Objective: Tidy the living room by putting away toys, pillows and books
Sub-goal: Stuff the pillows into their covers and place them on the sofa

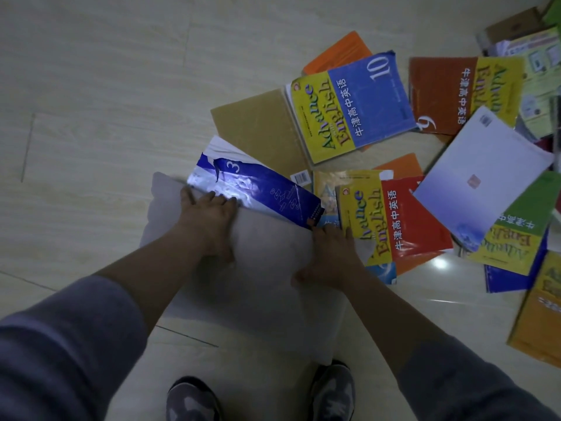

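L grip (209, 214) & R grip (328, 253) lie spread flat on grey pillow (261, 284) on floor (91, 117), pinching nothing. Pillow prob. soft, light; take both side edges. Far edge carries blue book (258, 189), may slide off.

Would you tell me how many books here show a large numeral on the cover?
3. The blue book at top centre shows 10, the brown book right of it 9, the crumpled book overlapping the pillow 3. Overlapped covers may hide more.
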